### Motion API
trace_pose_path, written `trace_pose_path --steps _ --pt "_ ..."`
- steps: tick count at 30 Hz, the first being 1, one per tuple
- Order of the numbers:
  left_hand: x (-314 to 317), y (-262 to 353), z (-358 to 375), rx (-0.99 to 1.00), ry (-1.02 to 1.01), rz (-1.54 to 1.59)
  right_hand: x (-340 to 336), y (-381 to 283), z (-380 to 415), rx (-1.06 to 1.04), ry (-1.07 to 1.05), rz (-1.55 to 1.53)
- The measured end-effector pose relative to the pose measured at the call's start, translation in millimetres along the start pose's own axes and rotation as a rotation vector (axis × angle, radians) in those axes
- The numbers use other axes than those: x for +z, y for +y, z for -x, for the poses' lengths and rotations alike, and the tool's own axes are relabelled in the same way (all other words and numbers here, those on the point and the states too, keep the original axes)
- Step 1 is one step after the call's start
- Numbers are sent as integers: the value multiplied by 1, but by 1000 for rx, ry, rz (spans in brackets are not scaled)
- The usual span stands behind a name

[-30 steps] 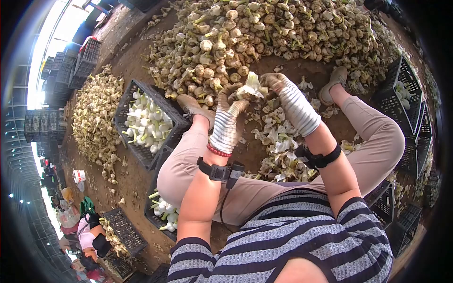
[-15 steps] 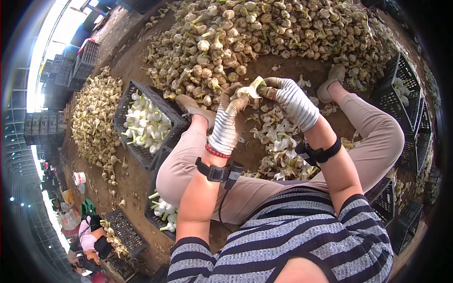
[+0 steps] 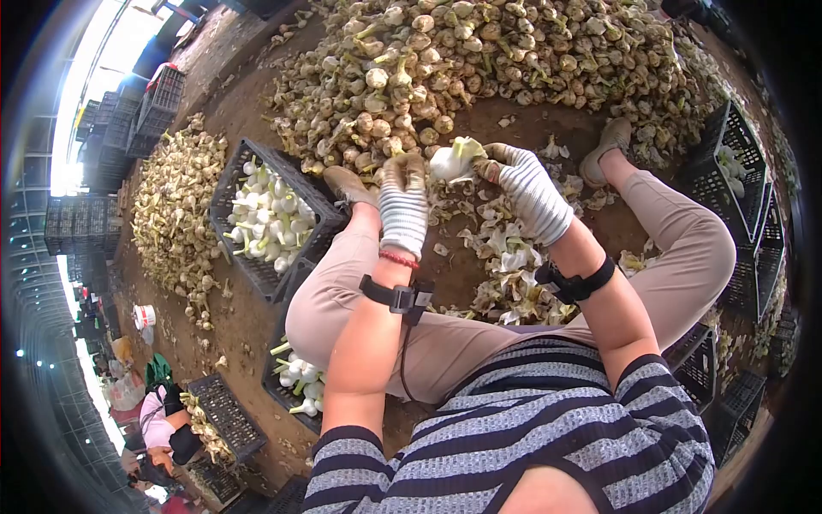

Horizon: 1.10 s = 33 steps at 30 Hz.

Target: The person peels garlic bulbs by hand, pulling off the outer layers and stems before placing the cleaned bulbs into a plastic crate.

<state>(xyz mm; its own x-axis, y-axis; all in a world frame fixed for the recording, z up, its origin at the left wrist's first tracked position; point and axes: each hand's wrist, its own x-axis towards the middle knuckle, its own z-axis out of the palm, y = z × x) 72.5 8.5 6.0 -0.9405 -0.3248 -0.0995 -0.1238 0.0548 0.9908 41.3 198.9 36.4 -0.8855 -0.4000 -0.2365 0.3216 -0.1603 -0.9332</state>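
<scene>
A garlic bulb (image 3: 447,163), white with loosened skin and a pale green stem, is pinched at its stem end by my gloved right hand (image 3: 524,187). Just left of the bulb, my gloved left hand (image 3: 402,199) is upright with its fingers pressed together; whether it holds a bit of skin I cannot make out. Both gloves are striped with dirty fingertips. Below the hands, peeled skins (image 3: 511,257) litter the ground between my legs. Unpeeled garlic (image 3: 479,60) is heaped beyond my hands.
Left of my leg stands a black crate (image 3: 248,272) of white bulbs, with a second crate (image 3: 278,385) nearer me. Another garlic heap (image 3: 175,223) lies farther left. Black crates (image 3: 743,197) stand at right. A person (image 3: 161,420) is at lower left beside a crate (image 3: 227,415).
My left hand has moved slightly left, away from the bulb. The bulb's brownish outer layer has come away, showing white. My right hand still grips the stem.
</scene>
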Motion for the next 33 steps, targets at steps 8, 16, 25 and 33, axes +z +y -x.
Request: trace_pose_path --steps 8,16,25,33 --pt "10 23 16 194 -54 -42 1 -3 14 -56 108 450" --pt "-2 35 24 293 -172 9 -83 53 10 -61 66 1398" --pt "5 43 37 765 -259 -562 12 -45 30 -462 100 1162" --pt "2 48 40 883 -264 -695 20 -27 30 -563 184 1385"
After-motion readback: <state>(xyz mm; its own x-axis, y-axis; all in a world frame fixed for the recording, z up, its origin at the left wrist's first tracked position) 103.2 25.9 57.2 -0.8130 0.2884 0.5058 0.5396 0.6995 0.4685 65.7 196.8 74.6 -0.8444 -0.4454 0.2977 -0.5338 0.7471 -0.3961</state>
